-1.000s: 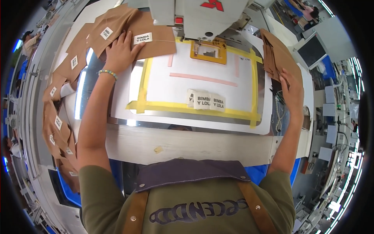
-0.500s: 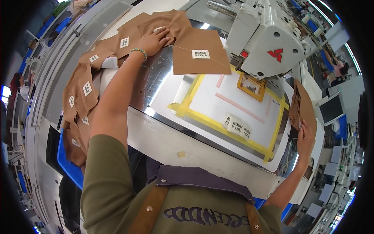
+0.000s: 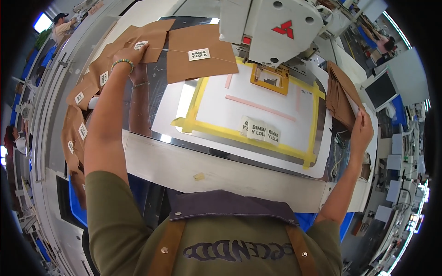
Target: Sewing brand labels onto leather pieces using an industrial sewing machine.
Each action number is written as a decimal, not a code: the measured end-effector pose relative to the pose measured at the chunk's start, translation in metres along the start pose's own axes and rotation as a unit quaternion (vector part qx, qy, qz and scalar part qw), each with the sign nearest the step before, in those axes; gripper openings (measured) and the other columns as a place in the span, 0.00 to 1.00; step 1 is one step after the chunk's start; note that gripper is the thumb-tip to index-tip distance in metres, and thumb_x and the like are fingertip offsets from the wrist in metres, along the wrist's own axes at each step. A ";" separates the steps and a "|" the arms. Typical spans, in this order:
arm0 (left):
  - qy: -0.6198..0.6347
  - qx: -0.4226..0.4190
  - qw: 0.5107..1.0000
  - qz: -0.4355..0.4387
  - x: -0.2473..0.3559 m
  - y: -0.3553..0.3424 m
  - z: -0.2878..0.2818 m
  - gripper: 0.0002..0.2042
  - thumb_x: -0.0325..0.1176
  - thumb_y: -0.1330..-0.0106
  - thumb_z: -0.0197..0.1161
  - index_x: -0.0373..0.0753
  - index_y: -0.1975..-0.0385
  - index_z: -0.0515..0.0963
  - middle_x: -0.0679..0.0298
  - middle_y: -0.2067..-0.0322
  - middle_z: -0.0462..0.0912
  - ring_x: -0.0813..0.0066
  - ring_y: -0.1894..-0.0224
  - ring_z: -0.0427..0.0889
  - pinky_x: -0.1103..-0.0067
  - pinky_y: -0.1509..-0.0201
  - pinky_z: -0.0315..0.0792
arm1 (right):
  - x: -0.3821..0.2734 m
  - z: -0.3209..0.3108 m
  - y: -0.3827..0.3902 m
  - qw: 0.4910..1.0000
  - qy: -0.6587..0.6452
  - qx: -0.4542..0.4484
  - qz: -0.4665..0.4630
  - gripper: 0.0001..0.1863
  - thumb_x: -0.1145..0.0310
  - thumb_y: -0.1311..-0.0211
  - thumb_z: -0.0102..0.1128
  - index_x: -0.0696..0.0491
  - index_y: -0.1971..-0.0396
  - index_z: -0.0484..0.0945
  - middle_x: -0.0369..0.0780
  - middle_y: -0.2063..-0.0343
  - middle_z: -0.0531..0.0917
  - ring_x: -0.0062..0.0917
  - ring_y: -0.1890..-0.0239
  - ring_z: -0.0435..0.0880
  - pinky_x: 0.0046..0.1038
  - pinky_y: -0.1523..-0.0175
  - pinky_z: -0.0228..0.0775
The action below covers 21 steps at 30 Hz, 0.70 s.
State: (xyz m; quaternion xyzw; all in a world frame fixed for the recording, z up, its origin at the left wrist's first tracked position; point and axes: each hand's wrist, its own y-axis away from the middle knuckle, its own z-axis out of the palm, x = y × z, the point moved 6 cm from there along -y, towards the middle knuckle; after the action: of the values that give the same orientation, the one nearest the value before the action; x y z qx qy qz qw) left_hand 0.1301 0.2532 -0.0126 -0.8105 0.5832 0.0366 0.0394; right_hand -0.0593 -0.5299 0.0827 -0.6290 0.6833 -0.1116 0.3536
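Note:
A chain of brown panels (image 3: 195,39) with white labels, joined by thread, runs leftward from the sewing machine head (image 3: 278,32). My left hand (image 3: 129,56) is closed on one panel beside its white label (image 3: 141,45), arm stretched out over the shiny metal plate. At the right, my right hand (image 3: 363,126) pinches the edge of a brown panel on a folded-looking stack (image 3: 338,94). Under the machine head sits a yellow clamp frame (image 3: 269,80), over a white sheet (image 3: 216,108) edged with yellow tape. Several loose white labels (image 3: 260,130) lie on that sheet.
More labelled panels (image 3: 76,124) trail down the left side toward a blue bin (image 3: 77,204). A pale table edge (image 3: 161,158) runs along the front. A dark monitor (image 3: 381,89) stands at the right. Another person (image 3: 62,30) is far off at the upper left.
My view has shifted, so the machine appears farther left. My left hand has drawn its panel leftward, and the bunched panels lie flatter. My right hand now lifts a panel edge away from the stack.

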 end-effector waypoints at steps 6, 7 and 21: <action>0.030 0.351 0.913 0.208 0.099 0.073 -0.058 0.19 0.47 0.23 0.64 0.37 0.48 0.85 0.57 0.48 0.88 0.54 0.47 0.89 0.57 0.44 0.81 | -0.093 0.043 0.021 0.965 0.019 -0.073 -0.252 0.09 0.71 0.24 0.61 0.56 0.52 0.86 0.41 0.48 0.91 0.41 0.48 0.89 0.39 0.42 0.80; 0.111 0.328 0.900 0.263 0.137 0.101 -0.070 0.15 0.42 0.25 0.66 0.36 0.50 0.85 0.57 0.49 0.88 0.55 0.47 0.88 0.60 0.45 0.81 | -0.102 0.049 0.031 0.955 0.021 -0.085 -0.283 0.08 0.72 0.26 0.62 0.56 0.53 0.86 0.41 0.49 0.91 0.41 0.48 0.89 0.40 0.43 0.81; 0.346 0.144 0.702 0.606 0.343 0.294 -0.089 0.14 0.26 0.39 0.74 0.37 0.54 0.82 0.60 0.60 0.87 0.60 0.54 0.85 0.67 0.51 0.83 | -0.172 0.094 0.082 0.892 -0.052 -0.215 -0.395 0.10 0.72 0.39 0.67 0.54 0.57 0.85 0.36 0.53 0.87 0.31 0.48 0.86 0.33 0.48 0.81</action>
State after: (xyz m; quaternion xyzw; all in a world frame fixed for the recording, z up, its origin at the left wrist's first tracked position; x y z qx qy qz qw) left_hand -0.0382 -0.1728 0.0331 -0.2226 0.9193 -0.3147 -0.0792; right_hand -0.0717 -0.3265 0.0249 -0.9126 0.3662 -0.0602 0.1715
